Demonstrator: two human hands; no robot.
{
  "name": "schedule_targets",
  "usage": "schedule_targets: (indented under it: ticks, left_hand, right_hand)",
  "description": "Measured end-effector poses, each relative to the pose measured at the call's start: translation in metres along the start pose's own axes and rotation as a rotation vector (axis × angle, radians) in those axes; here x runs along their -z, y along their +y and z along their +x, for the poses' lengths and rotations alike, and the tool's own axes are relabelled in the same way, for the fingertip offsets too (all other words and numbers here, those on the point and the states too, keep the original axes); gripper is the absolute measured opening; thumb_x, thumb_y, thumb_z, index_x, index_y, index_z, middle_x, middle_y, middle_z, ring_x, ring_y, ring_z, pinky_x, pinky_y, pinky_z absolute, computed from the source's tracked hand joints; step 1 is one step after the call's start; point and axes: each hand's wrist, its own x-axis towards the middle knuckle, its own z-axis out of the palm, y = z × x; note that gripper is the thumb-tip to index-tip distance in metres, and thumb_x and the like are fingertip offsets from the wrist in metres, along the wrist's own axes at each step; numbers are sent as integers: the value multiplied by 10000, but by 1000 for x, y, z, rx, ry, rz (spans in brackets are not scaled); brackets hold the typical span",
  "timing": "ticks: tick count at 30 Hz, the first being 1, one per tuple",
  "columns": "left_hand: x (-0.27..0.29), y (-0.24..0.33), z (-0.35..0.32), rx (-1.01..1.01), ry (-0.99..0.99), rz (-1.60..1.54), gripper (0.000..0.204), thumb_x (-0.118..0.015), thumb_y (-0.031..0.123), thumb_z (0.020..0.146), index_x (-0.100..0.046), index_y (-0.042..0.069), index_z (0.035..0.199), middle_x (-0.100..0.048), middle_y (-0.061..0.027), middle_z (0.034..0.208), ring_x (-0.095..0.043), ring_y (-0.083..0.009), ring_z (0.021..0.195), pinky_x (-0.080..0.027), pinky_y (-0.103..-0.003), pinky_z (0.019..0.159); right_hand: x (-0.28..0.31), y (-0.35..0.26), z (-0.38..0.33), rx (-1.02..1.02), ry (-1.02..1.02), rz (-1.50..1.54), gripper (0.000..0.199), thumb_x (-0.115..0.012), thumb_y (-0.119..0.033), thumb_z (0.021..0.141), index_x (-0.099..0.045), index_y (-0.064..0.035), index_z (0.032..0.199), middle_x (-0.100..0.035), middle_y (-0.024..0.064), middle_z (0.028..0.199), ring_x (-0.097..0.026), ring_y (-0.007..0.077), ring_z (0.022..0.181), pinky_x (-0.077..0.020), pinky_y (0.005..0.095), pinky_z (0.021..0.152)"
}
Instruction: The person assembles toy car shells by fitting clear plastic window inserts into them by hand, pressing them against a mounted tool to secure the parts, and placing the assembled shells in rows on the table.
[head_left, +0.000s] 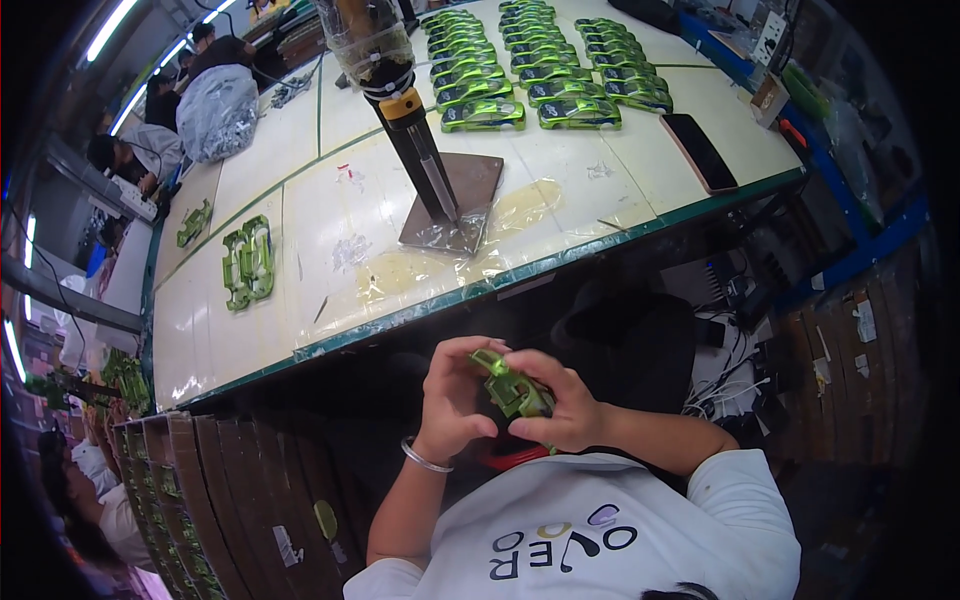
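Above my lap I hold a green plastic toy car shell, its hollow inner side turned partly toward me. My right hand grips it with the thumb below and the fingers over the top. My left hand curves round its other end, fingertips at the upper edge and thumb apart from it lower down. On the table to the left lie two similar green shells side by side, with a smaller green part beyond them.
A black electric screwdriver stands upright over a brown plate. Rows of green toy cars fill the table's far side. A phone lies at the right. Cardboard dividers with green parts stand lower left. Other people work at the left.
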Motion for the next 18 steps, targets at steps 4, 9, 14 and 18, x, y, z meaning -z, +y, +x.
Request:
schedule_targets:
  ticks: [4, 9, 14, 18]
  left_hand:
    - [-5, 4, 4, 284, 227, -313, 665, -756, 301, 595, -381, 30, 1073, -488, -97, 1007, -510, -168, 901, -461, -260, 692]
    - [-20, -2, 5, 200, 212, -306, 819, -777, 221, 575, -242, 77, 1178, -496, -104, 1014, -561, -136, 738, -495, -209, 536]
    - [-13, -9, 14, 251, 83, -228, 1081, -827, 259, 464, -129, 98, 1273, -369, -142, 1195, -447, -224, 1073, -458, -320, 819]
    - [-12, -8, 20, 238, 56, -58, 1152, -828, 252, 457, -70, 71, 1305, -381, -118, 1196, -430, -222, 1094, -402, -342, 889]
  right_hand:
    - [5, -7, 8, -572, 149, 935, 679, -547, -76, 721, -182, -85, 1294, -444, 104, 1110, -490, 177, 965, -416, 297, 820]
    - [7, -5, 14, -617, 311, 1164, 618, -495, -136, 746, -193, -99, 1284, -433, 153, 1119, -511, 205, 922, -445, 311, 760]
    - [7, 10, 20, -620, 357, 1446, 561, -469, -164, 788, -193, -133, 1276, -475, 206, 1056, -551, 255, 826, -470, 327, 695]
    - [4, 20, 27, -595, 421, 1508, 482, -423, -187, 832, -213, -149, 1264, -489, 212, 1036, -561, 283, 805, -475, 346, 697]
